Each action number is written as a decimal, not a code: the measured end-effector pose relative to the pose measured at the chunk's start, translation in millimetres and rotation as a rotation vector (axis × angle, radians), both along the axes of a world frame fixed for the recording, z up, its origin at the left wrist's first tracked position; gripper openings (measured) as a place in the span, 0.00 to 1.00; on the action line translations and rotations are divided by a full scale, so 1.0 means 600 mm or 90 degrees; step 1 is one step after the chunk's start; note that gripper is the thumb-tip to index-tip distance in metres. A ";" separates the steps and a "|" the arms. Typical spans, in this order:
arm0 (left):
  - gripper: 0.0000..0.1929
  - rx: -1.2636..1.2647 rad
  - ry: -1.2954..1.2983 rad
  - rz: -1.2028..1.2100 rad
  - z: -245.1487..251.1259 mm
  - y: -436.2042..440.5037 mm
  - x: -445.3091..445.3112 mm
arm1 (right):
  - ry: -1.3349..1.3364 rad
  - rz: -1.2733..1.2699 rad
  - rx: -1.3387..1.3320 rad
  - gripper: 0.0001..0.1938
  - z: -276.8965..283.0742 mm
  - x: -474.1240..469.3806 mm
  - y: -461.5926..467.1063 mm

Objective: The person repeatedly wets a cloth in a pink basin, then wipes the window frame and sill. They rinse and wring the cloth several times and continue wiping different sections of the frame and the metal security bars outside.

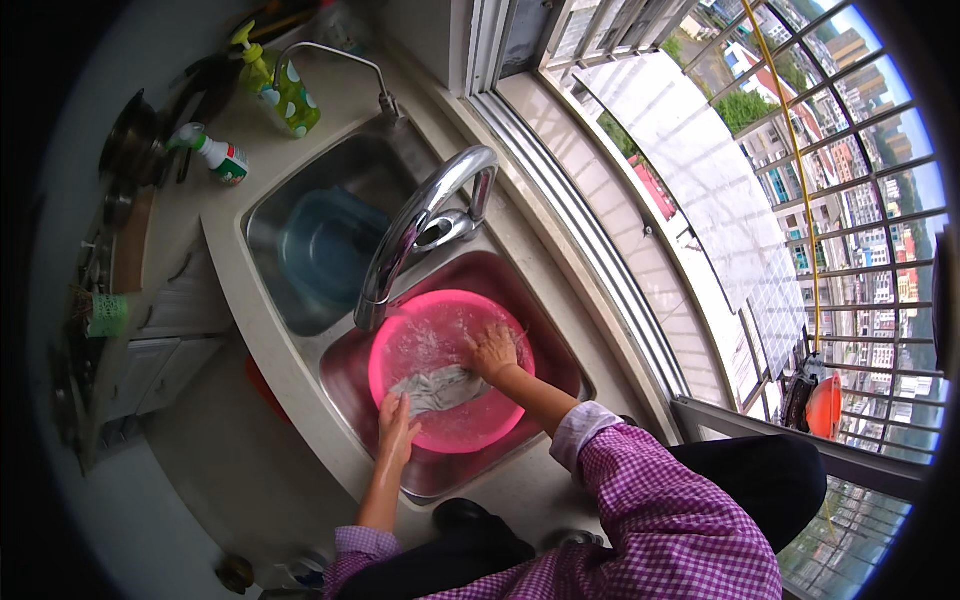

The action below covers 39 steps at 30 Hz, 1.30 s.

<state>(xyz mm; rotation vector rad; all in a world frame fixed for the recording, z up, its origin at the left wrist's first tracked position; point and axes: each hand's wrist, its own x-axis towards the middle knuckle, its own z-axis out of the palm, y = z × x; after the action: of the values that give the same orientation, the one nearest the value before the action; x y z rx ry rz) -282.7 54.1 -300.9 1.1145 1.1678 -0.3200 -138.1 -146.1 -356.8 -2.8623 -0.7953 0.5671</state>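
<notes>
A bright pink plastic basin (420, 439) holds bubbly water inside the right bowl of the steel sink. Across the water lies a wet light-grey cloth (442, 390). At the near left rim of the basin, my left hand (397, 427) grips the left end of the cloth. My right hand (495, 352) is partly in the water near the right rim, at the cloth's other end; water hides its fingertips, so its grip is unclear. Above the basin's left edge hangs the spout of the chrome faucet (405, 240).
In the left sink bowl (292, 319) sits a blue basin (330, 247). A slim second tap (337, 51), a green pump bottle (289, 101) and a spray bottle (221, 159) stand on the counter (225, 247). A window track (585, 232) runs along the right.
</notes>
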 end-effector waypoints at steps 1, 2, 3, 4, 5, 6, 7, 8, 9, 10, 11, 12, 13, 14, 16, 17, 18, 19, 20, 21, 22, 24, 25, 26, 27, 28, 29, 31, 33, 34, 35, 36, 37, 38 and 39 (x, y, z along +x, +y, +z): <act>0.34 -0.006 -0.014 -0.037 0.006 -0.001 -0.008 | -0.060 -0.025 0.013 0.27 -0.006 -0.019 -0.006; 0.36 0.010 -0.037 -0.064 0.010 -0.002 -0.010 | -0.007 0.025 0.011 0.25 -0.011 -0.040 -0.004; 0.39 0.023 -0.041 -0.088 0.015 -0.002 -0.012 | 0.018 0.063 0.008 0.24 -0.013 -0.059 0.000; 0.41 0.057 -0.069 -0.098 0.018 -0.008 -0.007 | 0.082 0.127 0.030 0.22 -0.015 -0.073 0.006; 0.42 0.241 -0.166 -0.203 0.025 -0.008 -0.004 | 0.103 0.216 -0.028 0.21 -0.016 -0.080 0.012; 0.44 0.407 -0.230 -0.306 0.032 -0.011 0.001 | 0.172 0.330 -0.063 0.19 -0.016 -0.082 0.018; 0.46 0.557 -0.240 -0.421 0.042 -0.012 0.006 | 0.266 0.453 -0.148 0.18 -0.015 -0.077 0.022; 0.51 0.593 -0.302 -0.426 0.055 -0.010 0.010 | 0.225 0.317 -0.077 0.17 -0.010 -0.068 0.023; 0.52 0.589 -0.333 -0.432 0.067 -0.011 0.014 | 0.209 0.189 -0.056 0.15 -0.003 -0.056 0.024; 0.53 0.586 -0.350 -0.440 0.080 -0.011 0.017 | 0.194 0.060 -0.034 0.14 0.011 -0.046 0.022; 0.53 0.593 -0.376 -0.445 0.090 -0.014 0.019 | 0.140 -0.084 -0.005 0.13 0.029 -0.037 0.022; 0.59 0.567 -0.385 -0.494 0.097 -0.017 0.023 | 0.034 -0.028 0.046 0.13 0.053 -0.032 0.018; 0.60 0.512 -0.378 -0.495 0.101 -0.024 0.026 | 0.040 -0.034 0.083 0.13 0.083 -0.034 0.018; 0.62 0.476 -0.387 -0.490 0.100 -0.031 0.031 | 0.045 -0.042 0.121 0.14 0.118 -0.041 0.021; 0.62 0.381 -0.420 -0.467 0.091 -0.042 0.042 | 0.094 -0.049 0.278 0.16 0.195 -0.058 0.028; 0.60 0.368 -0.470 -0.475 0.084 -0.044 0.046 | 0.153 -0.050 0.399 0.18 0.234 -0.067 0.031; 0.58 0.341 -0.506 -0.493 0.077 -0.043 0.053 | 0.208 -0.065 0.495 0.22 0.271 -0.075 0.036; 0.51 0.301 -0.520 -0.508 0.072 -0.040 0.054 | 0.276 -0.071 0.621 0.23 0.303 -0.077 0.042; 0.45 0.201 -0.566 -0.441 0.070 -0.032 0.057 | 0.308 -0.080 0.657 0.20 0.332 -0.079 0.047; 0.39 0.146 -0.549 -0.377 0.070 -0.031 0.054 | 0.291 -0.111 0.736 0.17 0.353 -0.076 0.050; 0.33 0.404 -0.648 -0.564 0.077 -0.012 0.056 | 0.379 -0.178 0.718 0.17 0.367 -0.065 0.051; 0.27 -0.041 -0.501 -0.281 0.097 -0.008 0.041 | 0.530 -0.284 0.733 0.17 0.375 -0.045 0.054; 0.24 -0.265 -0.410 -0.056 0.111 -0.011 0.032 | 0.523 -0.329 0.775 0.18 0.371 -0.040 0.055; 0.27 -0.333 -0.363 -0.052 0.127 -0.005 0.031 | 0.478 -0.373 0.749 0.19 0.363 -0.035 0.058; 0.31 -0.377 -0.319 -0.055 0.142 -0.003 0.028 | 0.448 -0.392 0.734 0.20 0.355 -0.038 0.062; 0.31 -0.459 -0.355 0.009 0.154 -0.010 0.024 | 0.308 -0.317 0.716 0.21 0.347 -0.048 0.068; 0.32 -0.520 -0.370 0.080 0.165 -0.013 0.021 | 0.167 -0.238 0.692 0.23 0.339 -0.058 0.073; 0.34 -0.588 -0.388 0.143 0.176 -0.020 0.018 | 0.057 -0.094 0.649 0.27 0.338 -0.094 0.084; 0.37 -0.638 -0.395 0.149 0.173 -0.021 0.019 | -0.094 0.134 0.377 0.30 0.350 -0.119 0.086; 0.35 -0.625 -0.363 0.084 0.171 -0.016 0.017 | -0.160 0.245 0.338 0.32 0.358 -0.116 0.081; 0.34 -0.600 -0.315 0.084 0.169 -0.010 0.016 | -0.064 0.273 0.374 0.32 0.365 -0.108 0.074; 0.33 -0.558 -0.246 0.091 0.169 0.000 0.015 | 0.052 0.310 0.394 0.33 0.371 -0.087 0.059; 0.32 -0.501 -0.153 0.111 0.172 0.007 0.014 | 0.218 0.361 0.388 0.34 0.379 -0.075 0.041; 0.27 -0.512 -0.175 0.151 0.177 0.009 0.014 | 0.705 0.338 0.503 0.40 0.370 -0.010 0.026; 0.28 -0.669 -0.212 0.192 0.186 0.009 0.015 | 0.679 0.215 0.525 0.42 0.363 0.020 0.013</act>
<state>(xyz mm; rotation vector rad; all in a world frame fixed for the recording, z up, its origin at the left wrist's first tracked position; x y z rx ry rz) -273.7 59.2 -189.4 0.0560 0.6783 -0.4181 -126.1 -138.3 -139.0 -1.3766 -0.9439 1.2492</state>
